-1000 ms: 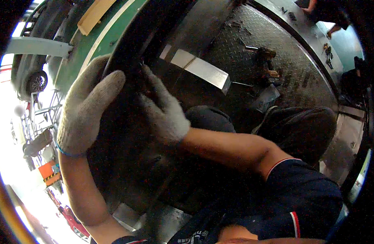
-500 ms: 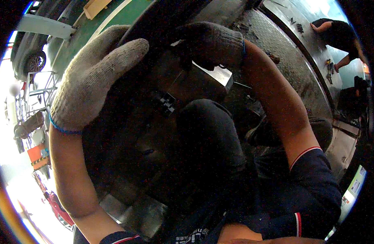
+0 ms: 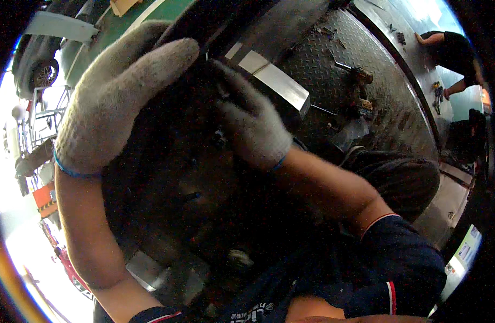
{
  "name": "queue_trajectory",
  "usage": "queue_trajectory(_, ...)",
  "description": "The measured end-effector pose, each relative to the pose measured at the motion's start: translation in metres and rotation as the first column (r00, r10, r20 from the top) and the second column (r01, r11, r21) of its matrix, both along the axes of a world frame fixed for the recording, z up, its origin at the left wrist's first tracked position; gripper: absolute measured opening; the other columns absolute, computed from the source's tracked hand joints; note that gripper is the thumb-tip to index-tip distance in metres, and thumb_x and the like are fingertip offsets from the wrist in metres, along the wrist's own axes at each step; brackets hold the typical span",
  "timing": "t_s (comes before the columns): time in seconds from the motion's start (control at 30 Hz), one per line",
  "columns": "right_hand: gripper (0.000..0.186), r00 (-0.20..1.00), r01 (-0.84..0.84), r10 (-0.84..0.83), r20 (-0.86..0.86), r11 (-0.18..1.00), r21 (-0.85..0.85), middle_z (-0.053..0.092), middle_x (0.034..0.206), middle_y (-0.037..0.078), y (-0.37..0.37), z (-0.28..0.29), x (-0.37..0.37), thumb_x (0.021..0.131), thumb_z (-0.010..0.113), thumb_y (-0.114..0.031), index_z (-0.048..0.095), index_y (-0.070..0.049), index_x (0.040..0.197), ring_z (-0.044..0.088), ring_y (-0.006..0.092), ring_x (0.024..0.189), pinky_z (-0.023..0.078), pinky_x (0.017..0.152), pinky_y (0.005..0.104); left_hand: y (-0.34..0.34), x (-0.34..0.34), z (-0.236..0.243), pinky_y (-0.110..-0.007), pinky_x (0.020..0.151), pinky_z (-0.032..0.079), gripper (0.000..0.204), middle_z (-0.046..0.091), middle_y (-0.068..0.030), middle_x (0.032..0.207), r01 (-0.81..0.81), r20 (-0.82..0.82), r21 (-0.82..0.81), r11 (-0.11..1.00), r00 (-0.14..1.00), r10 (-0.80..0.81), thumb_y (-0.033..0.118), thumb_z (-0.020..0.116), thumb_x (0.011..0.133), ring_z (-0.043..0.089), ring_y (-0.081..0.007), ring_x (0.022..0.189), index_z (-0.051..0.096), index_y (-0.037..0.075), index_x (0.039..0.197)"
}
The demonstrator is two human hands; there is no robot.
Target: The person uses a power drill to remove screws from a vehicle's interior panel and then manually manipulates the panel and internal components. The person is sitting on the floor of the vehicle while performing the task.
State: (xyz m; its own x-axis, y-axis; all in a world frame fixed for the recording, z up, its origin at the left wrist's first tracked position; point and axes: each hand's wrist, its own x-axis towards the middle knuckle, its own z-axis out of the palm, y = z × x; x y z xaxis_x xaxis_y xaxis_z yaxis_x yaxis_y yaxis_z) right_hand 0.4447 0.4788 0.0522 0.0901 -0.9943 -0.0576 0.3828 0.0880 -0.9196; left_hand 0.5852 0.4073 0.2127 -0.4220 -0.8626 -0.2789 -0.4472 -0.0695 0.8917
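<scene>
My left hand (image 3: 115, 99), in a white knitted glove, is closed round the edge of a long dark panel (image 3: 226, 21), with the thumb on the near side. Most of its fingers are hidden behind the panel. To the right of it, my right hand (image 3: 255, 126) wears a glove with darkened fingers. Its forefinger stretches up and left toward the panel's lower edge, apart from the thumb. Nothing held shows in it, though the fingertips lie in deep shadow. Beside this hand a silvery rectangular metal piece (image 3: 282, 89) catches the light.
Drill-like power tools (image 3: 360, 78) lie on the treaded metal floor (image 3: 333, 54), with small loose parts farther off. At upper right another person (image 3: 455, 54) leans in, one hand by yellow-handled tools (image 3: 437, 96). A car wheel (image 3: 44, 74) and a metal frame (image 3: 48, 116) stand at left.
My right hand has swung left and down, uncovering the metal piece and the tools on the floor. My knee has moved away from the middle. The left hand keeps its hold, shifted slightly left.
</scene>
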Motion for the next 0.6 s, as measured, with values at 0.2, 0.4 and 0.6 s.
queue_trajectory(0.2, 0.038, 0.917, -0.286, 0.33, -0.225, 0.935, 0.209, 0.069, 0.12, 0.006, -0.046, 0.025, -0.088, 0.1, 0.061, -0.011, 0.058, -0.005, 0.137, 0.064, 0.0167, 0.107, 0.055, 0.092, 0.035, 0.007, 0.002, -0.01, -0.03, 0.099, 0.047, 0.042, 0.068, -0.0086, 0.119, -0.142, -0.034, -0.071, 0.987, 0.99, 0.14, 0.021, 0.064, 0.098, 0.063, -0.0179, 0.108, 0.06, -0.001, 0.133)
queue_trajectory(0.4, 0.045, 0.697, -0.445, 0.522, -0.491, 0.853, 0.273, 0.068, 0.118, 0.005, -0.074, 0.042, -0.124, 0.102, 0.059, -0.015, 0.052, -0.006, 0.146, 0.064, 0.0157, 0.098, 0.055, 0.086, 0.0331, 0.005, -0.006, -0.011, -0.031, 0.101, 0.048, 0.046, 0.067, -0.0106, 0.125, -0.248, -0.079, 0.007, 0.969, 0.966, 0.247, 0.02, 0.066, 0.097, 0.064, -0.0192, 0.112, 0.058, -0.002, 0.136)
queue_trajectory(0.6, 0.055, 0.936, -0.007, -0.057, -0.347, 0.984, -0.179, 0.054, 0.142, 0.012, -0.005, -0.011, -0.002, 0.103, 0.055, -0.013, 0.039, -0.008, 0.156, 0.053, 0.0194, 0.125, 0.045, 0.104, 0.0334, 0.022, 0.003, 0.007, -0.032, 0.101, 0.048, 0.046, 0.068, -0.0111, 0.125, -0.129, -0.115, 0.008, 0.992, 0.985, 0.129, 0.021, 0.065, 0.097, 0.064, -0.0202, 0.112, 0.058, -0.002, 0.137)
